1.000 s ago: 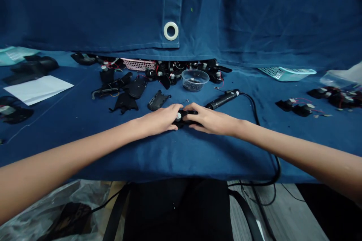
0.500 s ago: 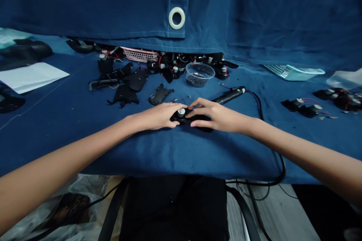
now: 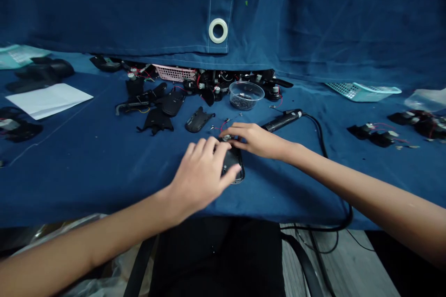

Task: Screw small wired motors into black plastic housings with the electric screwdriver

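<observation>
Below the clear plastic bowl, both hands at a black mouse shell

Head view: left hand curled at its side, grip unclear; right hand with fingers closed on its small round part; beyond, more loose shells and wired parts lie unassembled

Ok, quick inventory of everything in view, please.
black plastic housing: 1, black, under both hands
loose housing parts: several, black, behind the hands
wired parts: several, black with red wires, right side
corded pen-shaped tool: 1, black, right of the hands
clear plastic bowl: 1, clear, back centre
pink basket: 1, pink, back
teal basket: 1, teal, back right
paper sheet: 1, white, left
table cloth: 1, blue, under all these
hanging cloth: 1, blue, behind
left hand: 1, on the housing
right hand: 1, fingertips at the housing's far end
</observation>
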The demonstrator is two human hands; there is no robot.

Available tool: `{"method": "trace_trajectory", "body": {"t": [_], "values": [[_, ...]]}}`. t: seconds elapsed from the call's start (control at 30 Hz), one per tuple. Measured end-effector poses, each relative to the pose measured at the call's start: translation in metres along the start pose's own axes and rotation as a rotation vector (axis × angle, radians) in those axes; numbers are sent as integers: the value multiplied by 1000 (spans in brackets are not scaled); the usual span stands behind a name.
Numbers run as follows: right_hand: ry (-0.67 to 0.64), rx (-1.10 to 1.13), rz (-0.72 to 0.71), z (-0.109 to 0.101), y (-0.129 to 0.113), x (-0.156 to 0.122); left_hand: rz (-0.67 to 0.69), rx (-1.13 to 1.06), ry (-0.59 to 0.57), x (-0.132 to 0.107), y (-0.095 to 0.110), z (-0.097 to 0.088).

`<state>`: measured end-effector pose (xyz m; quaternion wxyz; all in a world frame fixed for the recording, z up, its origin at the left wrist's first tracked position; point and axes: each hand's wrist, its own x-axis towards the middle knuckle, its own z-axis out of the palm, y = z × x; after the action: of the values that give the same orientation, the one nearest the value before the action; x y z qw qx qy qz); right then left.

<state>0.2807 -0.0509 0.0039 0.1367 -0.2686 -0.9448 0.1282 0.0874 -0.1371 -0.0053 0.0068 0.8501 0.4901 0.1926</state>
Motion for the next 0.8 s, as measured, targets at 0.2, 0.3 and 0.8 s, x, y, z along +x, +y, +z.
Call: {"method": "trace_trajectory", "body": {"t": [0.2,0.3,0.8], "values": [[103,16,297,7,-12,-9,-39,63,-23,-10,9,33],[177,55,354,10,-13,-15,49,-35,1,0,-13,34],[332,163,278,33,1,-32,327,-234,-85,10,-66,9]]}}
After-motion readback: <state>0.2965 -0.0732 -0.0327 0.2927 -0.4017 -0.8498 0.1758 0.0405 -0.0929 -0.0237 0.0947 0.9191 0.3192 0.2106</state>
